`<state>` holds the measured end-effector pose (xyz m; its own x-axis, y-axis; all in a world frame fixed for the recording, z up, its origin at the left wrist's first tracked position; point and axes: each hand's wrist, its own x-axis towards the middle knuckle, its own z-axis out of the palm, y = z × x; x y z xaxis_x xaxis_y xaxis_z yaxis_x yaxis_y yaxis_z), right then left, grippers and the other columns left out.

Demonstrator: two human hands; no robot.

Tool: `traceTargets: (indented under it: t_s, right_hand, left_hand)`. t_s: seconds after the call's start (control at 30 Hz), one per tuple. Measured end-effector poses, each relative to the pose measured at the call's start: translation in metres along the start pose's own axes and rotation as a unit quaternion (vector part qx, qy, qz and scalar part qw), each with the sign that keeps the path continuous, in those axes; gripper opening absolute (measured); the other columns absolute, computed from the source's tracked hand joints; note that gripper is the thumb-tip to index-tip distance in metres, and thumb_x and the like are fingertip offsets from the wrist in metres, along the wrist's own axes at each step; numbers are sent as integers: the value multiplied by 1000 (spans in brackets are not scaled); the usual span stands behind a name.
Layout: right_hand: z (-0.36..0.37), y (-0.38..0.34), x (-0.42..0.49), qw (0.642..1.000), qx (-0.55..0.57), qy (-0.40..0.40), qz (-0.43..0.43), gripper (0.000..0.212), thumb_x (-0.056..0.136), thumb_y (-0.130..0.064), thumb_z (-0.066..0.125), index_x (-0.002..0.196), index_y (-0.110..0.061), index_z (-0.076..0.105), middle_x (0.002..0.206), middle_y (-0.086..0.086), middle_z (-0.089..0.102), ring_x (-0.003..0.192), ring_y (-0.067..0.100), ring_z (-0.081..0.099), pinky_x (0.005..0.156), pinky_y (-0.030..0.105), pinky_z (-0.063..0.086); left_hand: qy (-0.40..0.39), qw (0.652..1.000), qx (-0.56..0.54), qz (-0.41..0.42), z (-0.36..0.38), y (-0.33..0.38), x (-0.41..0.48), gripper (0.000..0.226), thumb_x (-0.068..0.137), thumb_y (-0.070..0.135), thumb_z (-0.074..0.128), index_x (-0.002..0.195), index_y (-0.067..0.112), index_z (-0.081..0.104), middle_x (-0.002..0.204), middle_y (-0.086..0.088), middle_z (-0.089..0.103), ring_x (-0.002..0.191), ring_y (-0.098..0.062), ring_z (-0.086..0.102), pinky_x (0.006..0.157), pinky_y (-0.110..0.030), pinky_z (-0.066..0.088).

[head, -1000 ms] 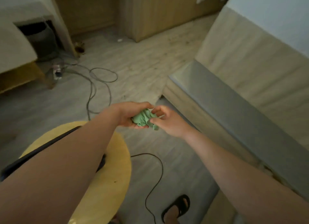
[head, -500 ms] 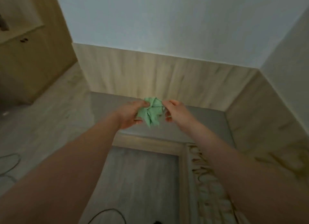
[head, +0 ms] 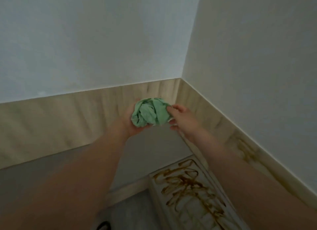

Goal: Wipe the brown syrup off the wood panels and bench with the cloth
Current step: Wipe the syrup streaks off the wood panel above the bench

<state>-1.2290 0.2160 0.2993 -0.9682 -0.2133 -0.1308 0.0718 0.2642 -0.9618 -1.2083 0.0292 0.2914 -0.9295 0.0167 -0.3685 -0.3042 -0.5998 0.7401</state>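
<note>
A crumpled green cloth (head: 150,112) is held up in front of the room's corner. My left hand (head: 130,122) cups it from below and the left, fingers curled round it. My right hand (head: 181,117) pinches its right edge with thumb and fingers. Brown syrup (head: 187,183) runs in looping streaks over the pale bench top (head: 197,211) at the lower right, below my right forearm. A fainter brown smear (head: 247,151) stains the wood panel (head: 211,116) on the right wall. The wood panel on the back wall (head: 51,123) looks free of streaks.
A grey bench surface (head: 159,144) fills the corner under my hands, with a wooden front edge (head: 127,193) below it. White walls (head: 103,41) rise above the panels. Grey floor (head: 130,216) and a dark sandal (head: 103,225) show at the bottom.
My view has swung right and up, from the floor and stool to the corner. The syrup-streaked bench has come into full view. Both hands kept hold of the cloth, now bunched larger.
</note>
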Motion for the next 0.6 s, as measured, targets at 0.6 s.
traceTargets:
  t_s: [0.6]
  right_hand:
    - [11,-5,86,965,91,218,118,37,94,-42,74,122,-23,59,113,5,70,98,20,70,82,35,61]
  left_hand:
    - [-288,890,321,-145,35,81,184,38,98,26,42,116,8,70,108,-14,75,90,-24,72,79,-34,54]
